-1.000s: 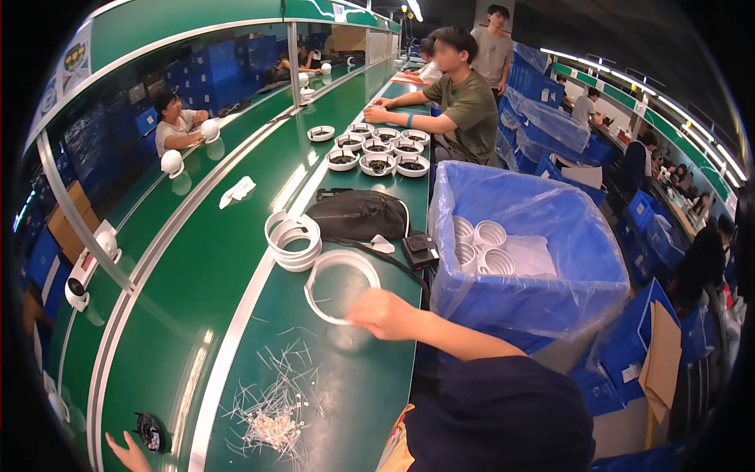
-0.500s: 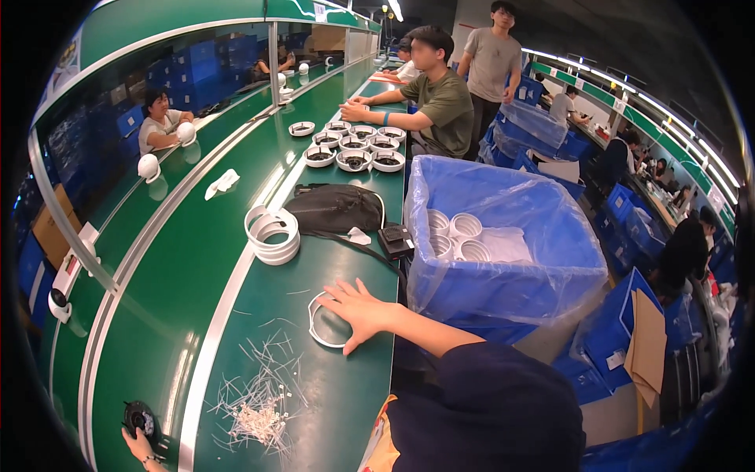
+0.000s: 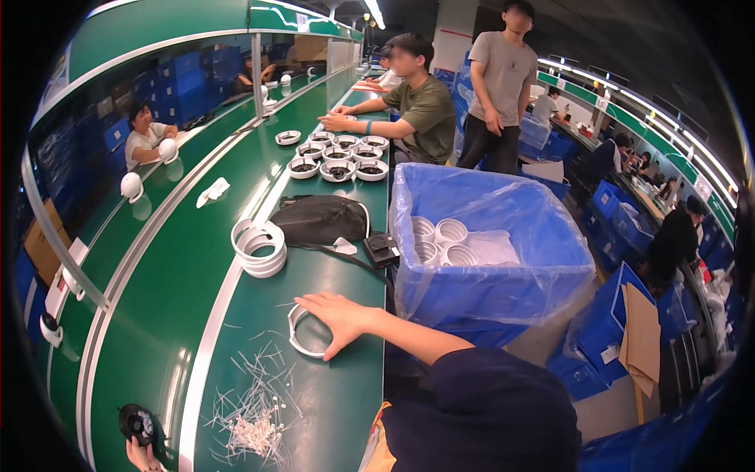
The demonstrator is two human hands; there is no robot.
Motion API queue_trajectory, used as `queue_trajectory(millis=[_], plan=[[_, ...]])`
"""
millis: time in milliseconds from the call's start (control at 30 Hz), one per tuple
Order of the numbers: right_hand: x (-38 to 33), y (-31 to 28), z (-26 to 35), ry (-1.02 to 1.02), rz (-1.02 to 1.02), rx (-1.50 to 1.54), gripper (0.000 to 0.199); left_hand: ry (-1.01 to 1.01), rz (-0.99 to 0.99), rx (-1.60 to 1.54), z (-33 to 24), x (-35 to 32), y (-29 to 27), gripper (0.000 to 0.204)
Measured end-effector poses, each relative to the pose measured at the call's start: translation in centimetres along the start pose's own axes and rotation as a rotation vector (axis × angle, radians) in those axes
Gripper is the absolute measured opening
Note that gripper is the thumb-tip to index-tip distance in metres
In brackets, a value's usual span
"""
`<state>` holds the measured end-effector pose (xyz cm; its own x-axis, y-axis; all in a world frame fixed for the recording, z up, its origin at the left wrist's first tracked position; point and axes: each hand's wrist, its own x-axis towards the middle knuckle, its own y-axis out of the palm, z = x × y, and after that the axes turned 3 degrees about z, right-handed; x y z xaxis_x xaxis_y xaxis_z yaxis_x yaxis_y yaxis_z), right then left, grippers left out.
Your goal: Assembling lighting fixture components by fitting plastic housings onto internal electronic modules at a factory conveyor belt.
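My right hand (image 3: 340,321) is over a white ring (image 3: 292,340) lying on the green bench, fingers on its far rim and thumb on the near side, gripping it. At the lower left my left hand (image 3: 141,456) holds a black round part (image 3: 137,423) by its near edge, over the green belt. Its fingers are partly hidden under the part. Between the hands lies a loose pile of thin whitish strips with small pale ends (image 3: 255,429). Beyond the right hand stands a stack of white rings (image 3: 259,248).
A black bag (image 3: 322,220) and small black box (image 3: 381,250) lie farther up the bench, before several white rings with black inserts (image 3: 338,169). A plastic-lined blue bin (image 3: 495,295) stands at the right. One co-worker (image 3: 421,114) sits; another (image 3: 499,86) stands behind.
My right hand's spread fingers have drawn in around the white ring. My left hand has shifted below the black part, which now shows more of its face. The standing person has come nearer.
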<state>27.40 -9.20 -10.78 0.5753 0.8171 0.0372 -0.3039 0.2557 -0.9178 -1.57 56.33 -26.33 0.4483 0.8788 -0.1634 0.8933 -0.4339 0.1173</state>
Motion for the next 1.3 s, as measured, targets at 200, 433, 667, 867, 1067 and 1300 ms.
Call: queue_trajectory(millis=[200,433,667,867,1067,1300], plan=[[1.3,-1.5,3.0,-0.185,-0.285,0.365,0.118,0.254,0.135,-0.217,-2.1,-4.3,7.3,0.034],[6.4,3.0,9.1,-0.330,-0.267,0.911,0.113,0.384,0.137,-0.119,-10.8,-24.0,20.0,0.037],[6.4,3.3,12.2,-0.356,-0.241,1.230,0.109,0.393,0.241,-0.198,-13.4,-30.3,22.6,0.040],[6.1,2.7,12.1,-0.224,-0.372,1.086,0.107,0.329,0.386,-0.215,-11.7,-32.2,25.0,0.050],[9.0,4.9,15.8,-0.428,-0.372,1.066,0.115,0.263,0.400,-0.158,-7.6,-32.7,25.9,0.059],[9.5,3.8,15.9,-0.513,-0.280,0.889,0.113,-0.232,1.005,-1.020,-9.9,-33.0,26.6,0.065]])
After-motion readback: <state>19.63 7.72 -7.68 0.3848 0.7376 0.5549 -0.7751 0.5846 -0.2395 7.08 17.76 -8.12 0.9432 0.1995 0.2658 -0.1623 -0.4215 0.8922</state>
